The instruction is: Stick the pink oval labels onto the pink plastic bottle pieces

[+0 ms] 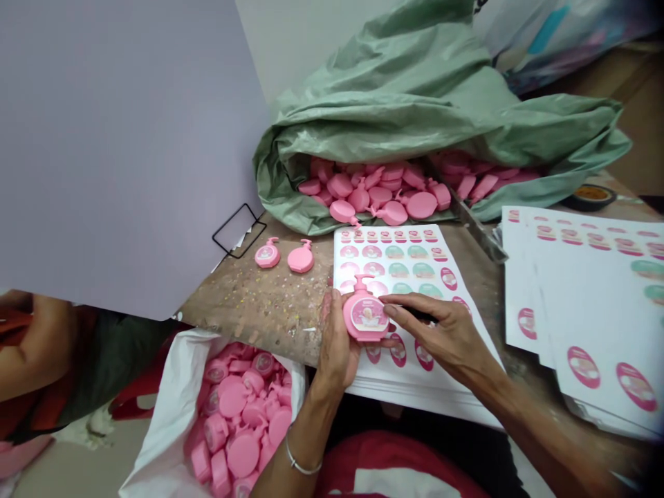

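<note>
Two hands above sticker sheet (409, 266) on tabletop (259, 311): left hand (337, 339) clamped on pink pump bottle (363, 319); right hand (446, 332) open, fingers touching bottle's label (369, 312); more bottles in white sack (160, 429) near left.

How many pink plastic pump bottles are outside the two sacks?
3: one pink bottle and another lie on the stained wooden table; the third pink bottle is in the left hand. More may be hidden.

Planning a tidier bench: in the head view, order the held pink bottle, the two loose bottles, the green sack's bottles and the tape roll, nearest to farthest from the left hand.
From the left hand:
1. Held pink bottle: in the hand, to its right.
2. Two loose bottles: on the bench, ahead-left.
3. Green sack's bottles: straight ahead.
4. Tape roll: far right, behind the sheets.
</note>
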A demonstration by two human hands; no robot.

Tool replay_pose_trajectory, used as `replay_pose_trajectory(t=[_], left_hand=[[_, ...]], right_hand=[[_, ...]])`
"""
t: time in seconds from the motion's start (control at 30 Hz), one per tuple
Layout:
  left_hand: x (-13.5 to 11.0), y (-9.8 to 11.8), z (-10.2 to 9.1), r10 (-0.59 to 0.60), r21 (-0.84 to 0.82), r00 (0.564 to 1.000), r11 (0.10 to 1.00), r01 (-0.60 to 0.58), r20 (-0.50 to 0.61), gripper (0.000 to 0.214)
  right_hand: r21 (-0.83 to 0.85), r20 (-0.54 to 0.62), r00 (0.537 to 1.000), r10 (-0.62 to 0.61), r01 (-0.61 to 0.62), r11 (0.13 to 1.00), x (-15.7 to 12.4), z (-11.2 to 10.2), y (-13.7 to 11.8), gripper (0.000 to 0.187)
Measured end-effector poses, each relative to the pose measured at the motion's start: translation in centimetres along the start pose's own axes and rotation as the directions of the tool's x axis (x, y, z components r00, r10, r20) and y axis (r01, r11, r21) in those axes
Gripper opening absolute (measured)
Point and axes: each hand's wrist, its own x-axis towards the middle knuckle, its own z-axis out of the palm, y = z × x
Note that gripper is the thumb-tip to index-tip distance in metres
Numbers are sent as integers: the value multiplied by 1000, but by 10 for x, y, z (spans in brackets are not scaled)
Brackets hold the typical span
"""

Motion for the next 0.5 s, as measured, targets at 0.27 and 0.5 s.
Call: replay_pose_trajectory(t=[0.27, 0.5], left_hand=[[0, 1, 3, 1, 2, 999, 1000, -1, -34, 56], [1, -1, 1, 36, 25, 998, 999, -35, -54, 54]], right_hand=[[-14, -46, 999, -19, 19, 1000, -2, 1, 2, 21], [-17, -44, 999, -5, 4, 1000, 0, 3, 2, 20]])
